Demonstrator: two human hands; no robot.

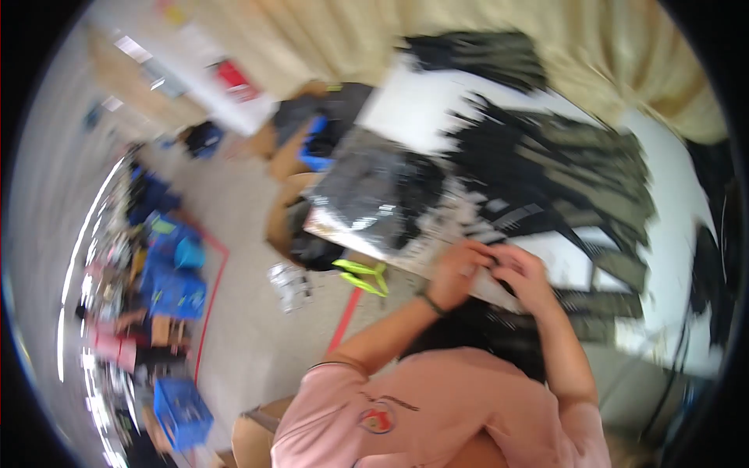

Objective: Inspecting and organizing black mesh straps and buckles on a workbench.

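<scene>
At the near edge of the white table (398, 101), my left hand (456, 273) and my right hand (524, 274) are close together, fingers bent and closed. Between them is a small black fabric piece (499, 282), blurred, its exact kind unclear. Just beyond my hands lies a wide spread of black and olive fabric pieces (577, 168), overlapping, with finger-like ends toward the left. Left of it rests a clear plastic bag (367, 195) with dark contents. More dark strips (593, 308) lie to the right of my right hand.
Another stack of dark pieces (476, 56) sits at the table's far end by a beige curtain (624, 47). Cardboard boxes (285, 218) stand on the floor to the left, beside a neon-yellow item (363, 277). Farther left are blue bags (175, 273) and a blue crate (183, 413).
</scene>
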